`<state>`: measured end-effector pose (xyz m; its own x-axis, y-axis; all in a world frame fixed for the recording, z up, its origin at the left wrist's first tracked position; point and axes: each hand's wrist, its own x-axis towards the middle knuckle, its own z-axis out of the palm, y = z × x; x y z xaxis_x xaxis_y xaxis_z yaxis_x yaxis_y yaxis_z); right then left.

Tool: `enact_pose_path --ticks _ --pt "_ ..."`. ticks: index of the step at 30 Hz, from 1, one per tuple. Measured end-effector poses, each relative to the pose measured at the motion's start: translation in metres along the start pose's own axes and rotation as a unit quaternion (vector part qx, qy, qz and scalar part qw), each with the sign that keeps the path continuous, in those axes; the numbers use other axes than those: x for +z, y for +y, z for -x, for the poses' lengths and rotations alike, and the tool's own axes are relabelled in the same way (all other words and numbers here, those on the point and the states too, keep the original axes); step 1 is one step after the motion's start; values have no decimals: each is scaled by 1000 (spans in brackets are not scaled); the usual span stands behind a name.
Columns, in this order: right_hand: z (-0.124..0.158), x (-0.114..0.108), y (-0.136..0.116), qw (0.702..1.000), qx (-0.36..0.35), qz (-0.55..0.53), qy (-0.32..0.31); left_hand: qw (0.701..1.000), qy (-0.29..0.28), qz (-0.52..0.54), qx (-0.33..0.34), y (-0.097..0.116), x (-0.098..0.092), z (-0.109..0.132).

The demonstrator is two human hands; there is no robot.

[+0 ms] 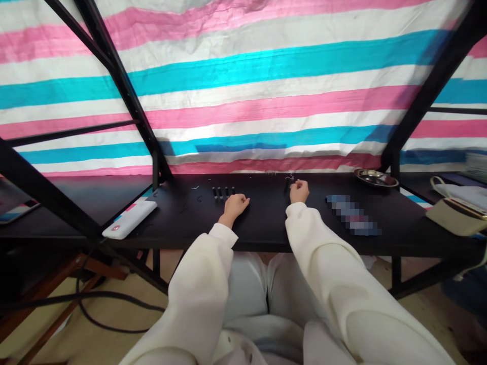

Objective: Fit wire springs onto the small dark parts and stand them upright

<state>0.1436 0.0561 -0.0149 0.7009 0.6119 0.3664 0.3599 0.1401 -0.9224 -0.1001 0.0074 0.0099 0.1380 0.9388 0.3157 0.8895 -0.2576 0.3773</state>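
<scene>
My left hand (236,204) rests on the black table with its fingers curled closed; whatever may be inside them is hidden. Just beyond it stands a short row of several small black cylinders (220,192) with silvery ends. To the right, my right hand (300,191) is closed in a pinch near the back of the table. Anything between its fingertips is too small to name. Beside those fingertips are a small dark piece (287,185) and some thin white, thread-like bits (289,177).
A white power bank-like box (130,219) lies at the left. At the right are a shiny metal dish (376,178), a blurred-out bluish item (352,215) and a beige pouch (456,215). Black frame posts (140,116) flank the table (262,223); a striped sheet (266,76) hangs behind.
</scene>
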Motion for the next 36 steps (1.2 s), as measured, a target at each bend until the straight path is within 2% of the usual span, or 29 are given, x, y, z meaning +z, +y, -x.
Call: enact_pose_path --ticks 8,13,27,31,36 --pt "4 -1 -5 990 -64 65 -108 1000 -1 7 -3 0 1 -1" --pt "7 -1 -7 971 -49 147 -181 1000 -2 4 -3 -1 1 0" --pt "18 -4 -19 937 -70 248 -234 1000 -3 -9 2 0 1 1" --pt "19 -4 -18 953 -95 198 -208 999 3 -17 27 4 0 4" --pt "31 -7 -22 956 -189 93 -205 997 13 -1 79 21 -1 11"
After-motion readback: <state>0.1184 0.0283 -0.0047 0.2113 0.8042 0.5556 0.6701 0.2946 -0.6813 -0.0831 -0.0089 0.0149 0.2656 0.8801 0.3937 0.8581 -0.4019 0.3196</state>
